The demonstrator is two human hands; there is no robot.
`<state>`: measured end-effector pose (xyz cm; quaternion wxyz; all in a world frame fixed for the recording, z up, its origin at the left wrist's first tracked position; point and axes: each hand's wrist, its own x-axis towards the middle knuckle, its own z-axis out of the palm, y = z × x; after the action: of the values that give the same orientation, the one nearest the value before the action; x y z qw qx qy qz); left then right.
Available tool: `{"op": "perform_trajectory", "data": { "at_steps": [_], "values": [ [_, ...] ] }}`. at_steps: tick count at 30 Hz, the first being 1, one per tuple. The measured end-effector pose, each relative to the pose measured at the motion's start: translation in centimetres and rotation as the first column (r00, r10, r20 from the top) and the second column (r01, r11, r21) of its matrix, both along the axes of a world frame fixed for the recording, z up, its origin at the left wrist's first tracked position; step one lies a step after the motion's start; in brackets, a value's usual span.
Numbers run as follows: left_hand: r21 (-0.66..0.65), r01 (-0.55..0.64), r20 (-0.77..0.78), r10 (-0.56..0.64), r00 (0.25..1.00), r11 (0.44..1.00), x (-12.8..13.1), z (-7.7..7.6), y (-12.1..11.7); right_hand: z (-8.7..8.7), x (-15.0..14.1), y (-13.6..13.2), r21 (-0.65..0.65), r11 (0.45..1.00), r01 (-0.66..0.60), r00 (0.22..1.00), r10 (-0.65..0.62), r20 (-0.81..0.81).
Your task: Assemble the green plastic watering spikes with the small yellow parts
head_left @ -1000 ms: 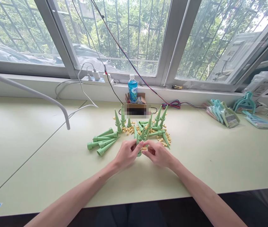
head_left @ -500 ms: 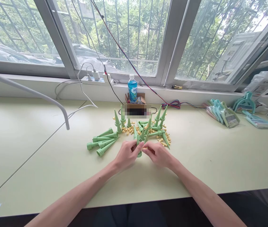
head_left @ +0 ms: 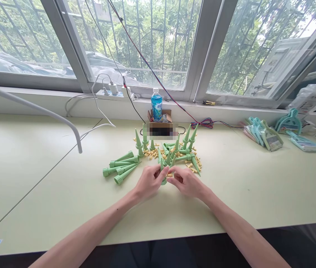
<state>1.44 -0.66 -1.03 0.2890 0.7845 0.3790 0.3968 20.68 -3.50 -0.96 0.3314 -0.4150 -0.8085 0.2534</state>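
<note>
My left hand [head_left: 150,181] is closed around a green plastic watering spike [head_left: 163,182], which stands point up over the table in front of me. Against the side of this spike is a small yellow valve [head_left: 169,175]. The thumb and fingers of my right hand [head_left: 187,181] are bent around that valve, closing on it from the right. Part of the spike is hidden by my fingers. Just beyond my hands, more green spikes [head_left: 186,137] stand upright or lie among loose yellow valves [head_left: 152,153].
Several green spikes [head_left: 124,169] lie in a pile to the left. Behind stand a small cardboard box [head_left: 167,115] and a blue drink bottle [head_left: 156,108]. Packaged small dustpans [head_left: 271,139] lie at the right. A white curved bar [head_left: 49,108] reaches in from the left.
My right fingers have shifted slightly at the spike's side, and more of the yellow valve shows between them. My left hand keeps its hold on the spike.
</note>
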Motion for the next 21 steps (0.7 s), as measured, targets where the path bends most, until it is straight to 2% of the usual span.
{"op": "perform_trajectory", "data": {
  "at_steps": [12, 21],
  "values": [
    [-0.020, 0.028, -0.003, -0.028, 1.000, 0.999, 0.00, 0.05, -0.18, -0.37, -0.04, 0.37, 0.060, 0.998, -0.011, 0.999, 0.009, 0.033],
    [-0.060, -0.004, 0.006, 0.004, 1.000, 0.998, -0.03, 0.08, -0.20, -0.22, -0.04, 0.31, 0.038, 0.999, 0.002, 1.000, -0.003, 0.029]
  ]
}}
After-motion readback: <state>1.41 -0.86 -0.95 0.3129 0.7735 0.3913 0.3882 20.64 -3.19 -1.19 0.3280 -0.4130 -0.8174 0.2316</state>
